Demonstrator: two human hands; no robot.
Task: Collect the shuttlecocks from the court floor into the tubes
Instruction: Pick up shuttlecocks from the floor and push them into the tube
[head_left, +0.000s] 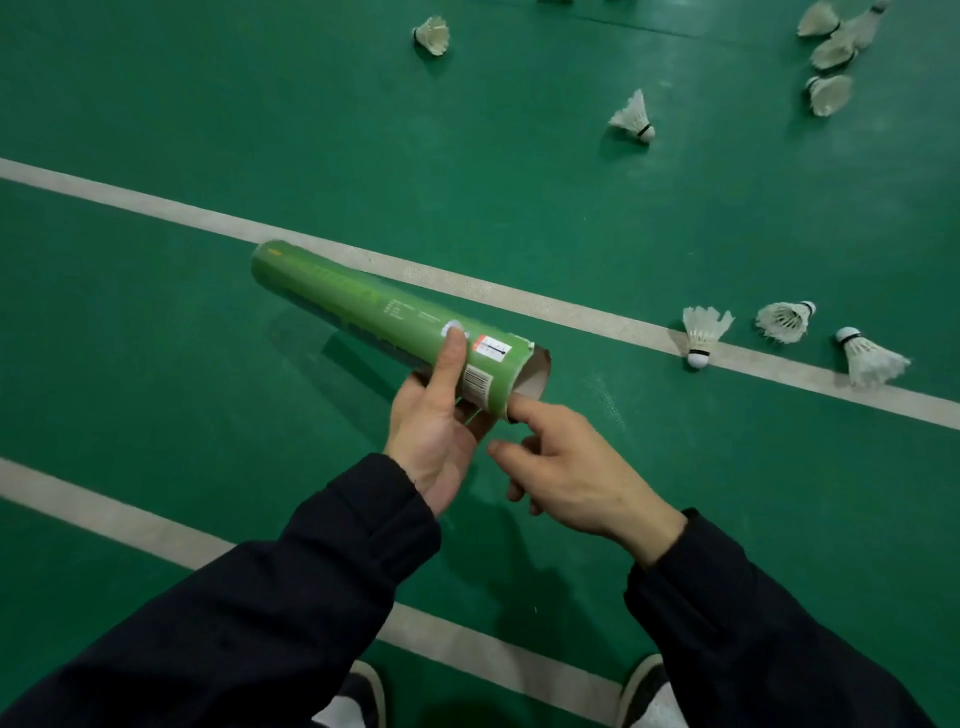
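- The interior of the green cardboard shuttlecock tube (395, 322) is in shadow; its contents cannot be determined.
- The print on the tube wall is too blurred to read; a barcode label sits near the open end.
- The left hand (436, 441) wraps the tube near its torn open rim, thumb pressed flat on the wall, holding it above the floor and tilted.
- The right hand (566, 478) holds nothing; its index fingertip enters the tube mouth, other fingers loosely curled.
- White feather shuttlecocks lie on the textured green court floor (156, 104): three (704, 335) near the white line (519, 299) at right, more further out.
- Dark sleeves and shoes are cut off at the lower edge.
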